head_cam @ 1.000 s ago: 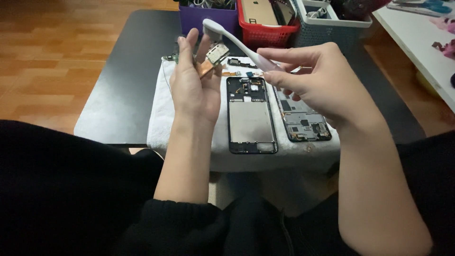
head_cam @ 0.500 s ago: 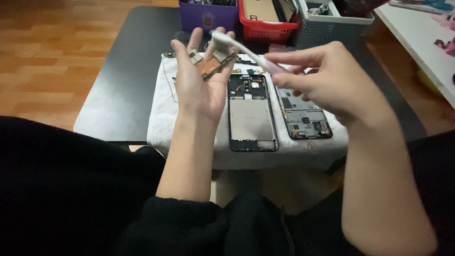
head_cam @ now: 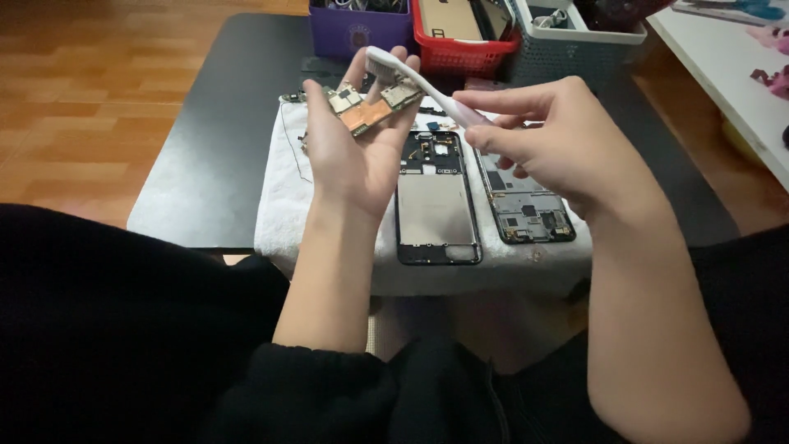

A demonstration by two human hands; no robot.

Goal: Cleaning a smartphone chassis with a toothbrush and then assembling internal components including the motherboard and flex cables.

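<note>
My left hand (head_cam: 353, 148) is raised palm up and holds a small phone circuit board (head_cam: 367, 105) on its fingers. My right hand (head_cam: 551, 148) grips a white toothbrush (head_cam: 427, 82) by the handle, with the brush head resting on the far end of the board. Below the hands, an opened phone frame (head_cam: 436, 201) lies flat on a white towel (head_cam: 279, 205). A second phone plate (head_cam: 526, 210) lies beside the frame to its right, partly covered by my right hand.
The towel lies on a black table (head_cam: 205, 156) over a wooden floor. At the table's far edge stand a purple box (head_cam: 357, 29), a red basket (head_cam: 464, 45) and a grey basket (head_cam: 575, 45). A white table edge (head_cam: 731, 66) is at right.
Both hands sit a little lower and nearer in the view than before. The brush head has shifted along the board, and the left hand has tilted the board flatter.
</note>
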